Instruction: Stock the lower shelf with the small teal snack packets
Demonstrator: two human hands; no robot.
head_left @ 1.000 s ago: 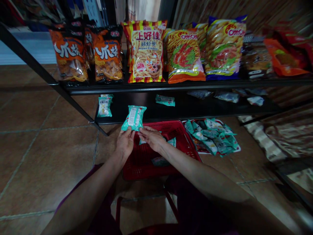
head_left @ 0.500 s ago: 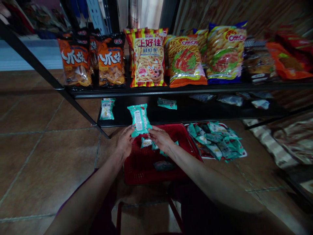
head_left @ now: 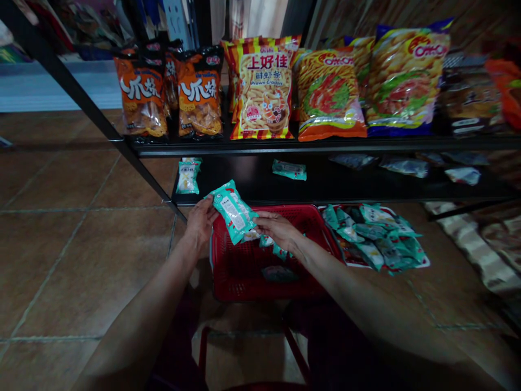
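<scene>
A teal snack packet [head_left: 233,210] with a white label is held tilted over the left rim of a red basket [head_left: 244,277]. My left hand [head_left: 200,220] pinches its upper left corner. My right hand [head_left: 278,228] grips its lower right end, fingers closed. The basket sits on the tiled floor in front of me and holds a few more teal packets [head_left: 280,251].
A black shelf rack [head_left: 334,145] carries big snack bags on top and loose teal packets [head_left: 188,175] on the lower shelf [head_left: 325,187]. A pile of teal packets [head_left: 378,236] lies on the floor to the right of the basket. Brown tiles [head_left: 73,255] spread to the left.
The packet has tipped from upright to slanting left and come lower toward the basket; both hands stayed on it. The view shifted slightly left.
</scene>
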